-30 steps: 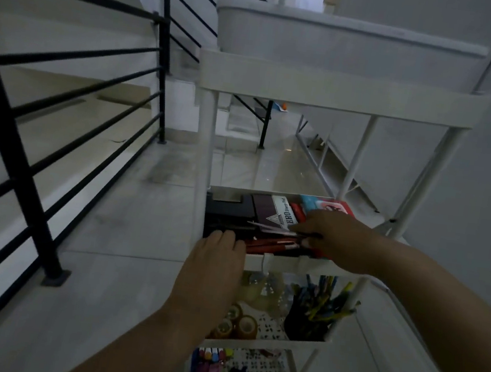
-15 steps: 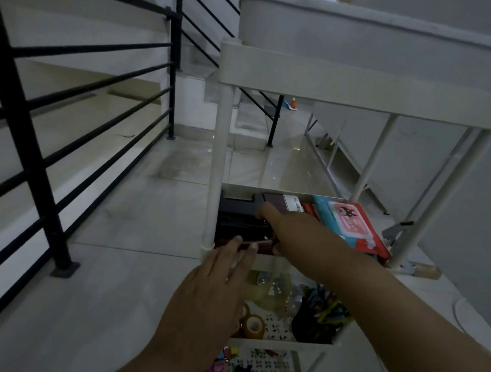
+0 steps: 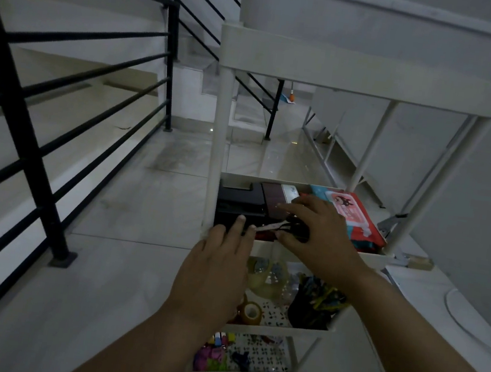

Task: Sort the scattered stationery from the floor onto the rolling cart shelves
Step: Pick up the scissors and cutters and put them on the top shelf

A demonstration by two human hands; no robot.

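Right hand (image 3: pixel 323 227) grips a dark object on the cart (image 3: pixel 368 77); left hand (image 3: pixel 213 275) hovers flat, fingers straight.

left hand (image 3: pixel 213 278): extended forward, palm down, fingers straight and slightly spread. right hand (image 3: pixel 323 227): extended forward and inward, palm down, fingers curled, thumb tucked beneath. both forearms bare, seen from above.

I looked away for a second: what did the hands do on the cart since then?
The right hand reached left across the shelf, then drew back, now curled over a dark item. The left hand lifted off the rim, fingers extended. Red wipes pack, tape roll and cart stayed.
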